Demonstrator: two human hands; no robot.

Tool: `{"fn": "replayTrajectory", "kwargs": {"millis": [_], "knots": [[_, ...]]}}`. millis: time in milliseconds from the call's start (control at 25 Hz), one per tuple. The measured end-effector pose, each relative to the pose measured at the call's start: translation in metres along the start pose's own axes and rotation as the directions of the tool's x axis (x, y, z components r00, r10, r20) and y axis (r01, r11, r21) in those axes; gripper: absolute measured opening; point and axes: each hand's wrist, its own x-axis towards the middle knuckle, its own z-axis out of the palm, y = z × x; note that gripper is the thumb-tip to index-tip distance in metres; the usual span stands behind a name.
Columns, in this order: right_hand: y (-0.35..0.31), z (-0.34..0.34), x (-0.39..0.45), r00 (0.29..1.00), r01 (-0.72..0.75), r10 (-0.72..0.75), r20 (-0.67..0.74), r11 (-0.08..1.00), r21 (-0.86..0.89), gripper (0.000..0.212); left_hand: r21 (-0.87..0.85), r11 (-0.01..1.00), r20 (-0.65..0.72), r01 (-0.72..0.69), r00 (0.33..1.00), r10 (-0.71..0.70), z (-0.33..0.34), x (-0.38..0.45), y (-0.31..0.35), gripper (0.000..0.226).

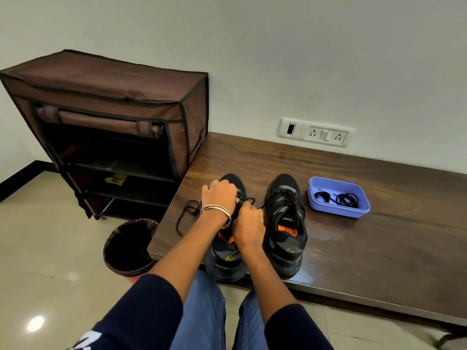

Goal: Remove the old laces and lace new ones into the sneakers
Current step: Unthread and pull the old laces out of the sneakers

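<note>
on the dark wooden bench (353,248) in front of me sit two black sneakers side by side, heels toward me. my left hand (219,195) lies over the laced area of the left sneaker (223,258), fingers curled down into it. my right hand (249,224) sits just behind, fingers bent toward the same spot and apparently pinching the black lace (187,210); the fingertips themselves are hidden, so i can't say exactly how each one grips. a long loose run of that lace trails off to the left, near the bench edge. the right sneaker (285,223) is fully laced and untouched. the new laces (347,199) lie coiled in the blue tray (328,210), just beside the right sneaker.

i judge this as the old lace partway out of the first shoe. the risks i see: a tug while the lace is snagged in an eyelet could drag the shoe off the near edge, since its heel already overhangs. the trailing end could also slide off the bench toward the bin (129,246) below.
</note>
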Motion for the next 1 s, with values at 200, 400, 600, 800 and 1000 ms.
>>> {"fn": "replayTrajectory", "kwargs": {"millis": [200,400,600,800,1000], "knots": [[0.000,0.001,0.001,1.000,0.000,0.000,-0.009,1.000,0.006,0.025,0.028,0.999,0.051,0.025,0.998,-0.027,-0.002,0.006,0.002,0.021],[-0.001,0.001,0.000,1.000,-0.004,0.004,-0.020,1.000,0.001,0.023,-0.350,0.935,-0.052,-0.064,0.997,0.048,0.007,-0.004,-0.023,0.019],[-0.001,0.000,-0.001,1.000,-0.001,0.001,-0.016,1.000,0.002,0.028,-0.960,-0.273,0.128,0.060,0.962,-0.241,-0.014,-0.013,-0.041,0.023],[-0.001,0.001,-0.001,1.000,0.003,-0.003,-0.020,1.000,-0.002,0.031,-0.981,0.192,-0.051,0.029,0.915,-0.401,-0.012,-0.011,-0.031,0.020],[0.001,0.003,0.003,0.999,-0.006,0.006,-0.034,1.000,0.003,0.030,-0.608,0.768,-0.521,-0.203,0.831,-0.193,-0.012,-0.012,-0.057,0.011]]}}
